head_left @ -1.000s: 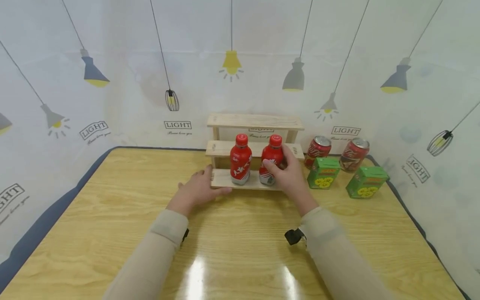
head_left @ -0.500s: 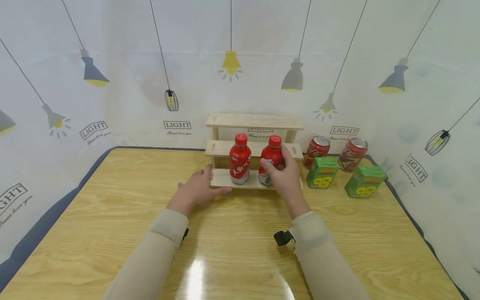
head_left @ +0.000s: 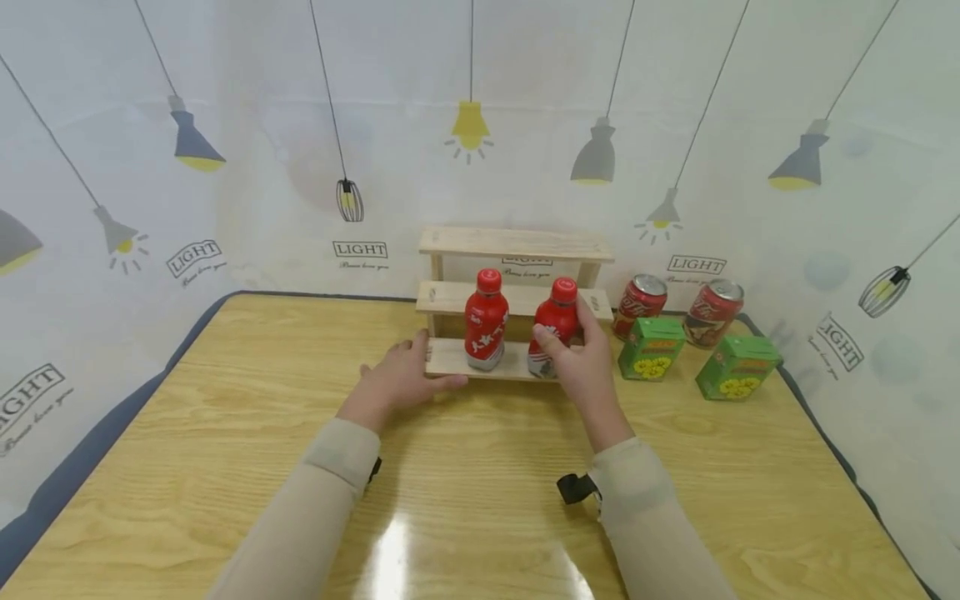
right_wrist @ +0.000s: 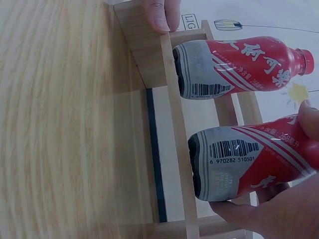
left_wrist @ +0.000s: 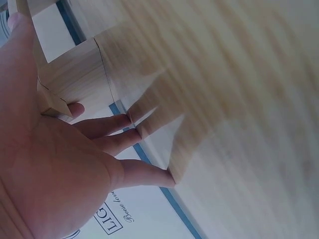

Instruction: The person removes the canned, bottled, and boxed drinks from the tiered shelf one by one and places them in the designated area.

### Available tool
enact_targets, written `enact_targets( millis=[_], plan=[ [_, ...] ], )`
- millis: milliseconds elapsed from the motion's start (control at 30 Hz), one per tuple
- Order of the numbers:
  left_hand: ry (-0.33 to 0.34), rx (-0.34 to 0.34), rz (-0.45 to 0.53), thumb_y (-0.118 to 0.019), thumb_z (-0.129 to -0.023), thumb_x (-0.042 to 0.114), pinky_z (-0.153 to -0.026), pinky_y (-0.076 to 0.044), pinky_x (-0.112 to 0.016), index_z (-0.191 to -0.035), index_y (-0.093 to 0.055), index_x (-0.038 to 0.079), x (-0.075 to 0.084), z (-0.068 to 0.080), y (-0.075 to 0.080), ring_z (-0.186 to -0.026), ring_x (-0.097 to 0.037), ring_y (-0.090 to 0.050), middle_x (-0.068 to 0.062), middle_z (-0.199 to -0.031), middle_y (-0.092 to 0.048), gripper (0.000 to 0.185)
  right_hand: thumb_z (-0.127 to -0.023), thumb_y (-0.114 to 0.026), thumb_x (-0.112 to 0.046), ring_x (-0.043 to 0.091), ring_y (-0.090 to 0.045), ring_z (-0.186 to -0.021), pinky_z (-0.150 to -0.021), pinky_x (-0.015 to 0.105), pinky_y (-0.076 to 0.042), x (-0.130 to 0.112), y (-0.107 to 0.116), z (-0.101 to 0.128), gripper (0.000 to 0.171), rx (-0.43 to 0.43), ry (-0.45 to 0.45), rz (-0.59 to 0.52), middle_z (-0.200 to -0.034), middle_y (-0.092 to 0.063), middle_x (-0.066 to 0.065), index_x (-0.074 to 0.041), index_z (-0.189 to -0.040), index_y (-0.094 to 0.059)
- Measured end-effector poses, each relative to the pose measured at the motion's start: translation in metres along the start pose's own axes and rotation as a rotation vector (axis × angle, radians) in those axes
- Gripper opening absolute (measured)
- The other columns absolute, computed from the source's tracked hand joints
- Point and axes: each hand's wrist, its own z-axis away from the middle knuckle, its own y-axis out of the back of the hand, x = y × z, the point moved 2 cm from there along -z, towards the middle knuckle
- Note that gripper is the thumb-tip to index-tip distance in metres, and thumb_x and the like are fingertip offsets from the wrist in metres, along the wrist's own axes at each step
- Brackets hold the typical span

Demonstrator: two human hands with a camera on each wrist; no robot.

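Two red plastic drink bottles with silver-grey bases stand on the lowest step of a small wooden tiered rack (head_left: 516, 243). The left bottle (head_left: 486, 329) is upright and untouched. My right hand (head_left: 588, 371) grips the right bottle (right_wrist: 234, 162), thumb on its near left side and fingers round its right side. That bottle leans slightly to the right, its base at the step's front edge; I cannot tell if the base rests fully. My left hand (head_left: 393, 375) holds the step's left end, thumb along the front edge. Its other fingertips (left_wrist: 169, 178) touch the table.
Right of the rack stand two red cans (head_left: 640, 305) (head_left: 713, 312) and, before them, two green juice boxes (head_left: 651, 348) (head_left: 738, 367). The wooden table (head_left: 465, 500) meets a lamp-patterned curtain (head_left: 277, 150) behind the rack.
The right bottle has moved slightly right and nearer to me, its cap leaning further right, with my right hand still round it. The left hand keeps its place on the rack. The head view shifts slightly.
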Motion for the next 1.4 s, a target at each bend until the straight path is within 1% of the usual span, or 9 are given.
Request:
enact_targets(
  millis=[233,400,500,567,633,733,800,1100,1400],
  plan=[
    [0.011,0.001,-0.003,-0.060,-0.077,0.095,-0.116,-0.014,-0.091,-0.172,-0.014,0.017,0.001,0.002,0.003,-0.161,-0.044,-0.033,-0.020,-0.173,-0.034,0.132,-0.102,-0.073,-0.027,0.031,-0.040,-0.157,-0.133,0.055,-0.032,0.000,0.006,0.009,0.083,-0.014,0.009,-0.001,-0.167,-0.045,0.013,-0.021,-0.170,-0.028],
    [0.005,0.000,-0.015,-0.059,-0.077,0.096,-0.115,-0.015,-0.092,-0.172,-0.015,0.016,0.001,0.002,0.002,-0.160,-0.044,-0.034,-0.020,-0.173,-0.034,0.131,-0.102,-0.074,-0.024,0.031,-0.045,-0.153,-0.133,0.058,-0.029,0.004,0.015,0.019,0.077,-0.006,0.065,-0.005,-0.162,-0.052,0.014,-0.017,-0.168,-0.035],
    [0.010,-0.005,-0.008,-0.059,-0.076,0.097,-0.116,-0.014,-0.092,-0.172,-0.015,0.016,0.001,0.004,0.001,-0.160,-0.044,-0.033,-0.020,-0.173,-0.034,0.132,-0.101,-0.075,-0.021,0.031,-0.046,-0.153,-0.130,0.059,-0.035,0.010,0.025,0.026,0.075,0.001,0.087,-0.016,-0.161,-0.052,0.015,-0.015,-0.166,-0.038],
    [0.016,-0.010,-0.003,-0.059,-0.074,0.098,-0.116,-0.014,-0.091,-0.171,-0.016,0.016,0.001,0.006,-0.001,-0.160,-0.044,-0.034,-0.020,-0.173,-0.035,0.134,-0.101,-0.075,-0.019,0.029,-0.046,-0.152,-0.128,0.056,-0.039,0.015,0.036,0.032,0.074,0.015,0.088,-0.022,-0.160,-0.052,0.014,-0.015,-0.166,-0.039],
    [0.015,-0.017,-0.001,-0.058,-0.073,0.099,-0.116,-0.014,-0.091,-0.171,-0.016,0.016,0.000,0.007,-0.004,-0.160,-0.044,-0.033,-0.020,-0.173,-0.034,0.136,-0.101,-0.075,-0.018,0.024,-0.049,-0.148,-0.125,0.041,-0.046,0.019,0.049,0.038,0.073,0.043,0.077,-0.008,-0.157,-0.054,0.013,-0.016,-0.165,-0.040],
    [0.010,-0.016,0.005,-0.057,-0.074,0.099,-0.116,-0.014,-0.092,-0.171,-0.016,0.016,0.000,0.005,-0.006,-0.161,-0.044,-0.032,-0.020,-0.173,-0.033,0.134,-0.101,-0.075,-0.016,0.013,-0.055,-0.138,-0.115,0.019,-0.046,0.022,0.073,0.045,0.067,0.092,0.078,0.013,-0.149,-0.060,0.009,-0.016,-0.162,-0.045],
    [0.007,-0.009,0.010,-0.058,-0.075,0.098,-0.116,-0.012,-0.092,-0.171,-0.016,0.016,0.001,0.003,-0.006,-0.161,-0.044,-0.031,-0.020,-0.174,-0.032,0.133,-0.102,-0.074,-0.018,0.006,-0.055,-0.133,-0.106,0.011,-0.046,0.024,0.088,0.048,0.064,0.122,0.075,0.036,-0.146,-0.061,0.005,-0.017,-0.160,-0.048],
    [-0.001,-0.013,-0.001,-0.061,-0.078,0.095,-0.116,-0.013,-0.092,-0.172,-0.015,0.016,0.003,-0.002,-0.003,-0.160,-0.045,-0.033,-0.021,-0.172,-0.035,0.130,-0.102,-0.074,-0.026,0.002,-0.055,-0.124,-0.094,0.004,-0.046,0.056,0.155,0.056,0.063,0.319,-0.046,0.086,-0.138,-0.061,-0.014,-0.028,-0.160,-0.049],
    [0.009,-0.011,-0.038,-0.059,-0.078,0.095,-0.115,-0.018,-0.091,-0.171,-0.016,0.015,0.004,0.001,0.000,-0.158,-0.046,-0.036,-0.023,-0.171,-0.036,0.130,-0.098,-0.078,-0.016,0.003,-0.055,-0.120,-0.092,0.000,-0.048,0.084,0.210,0.060,0.061,0.514,-0.165,-0.151,-0.132,-0.065,-0.015,-0.028,-0.153,-0.058]
  ],
)
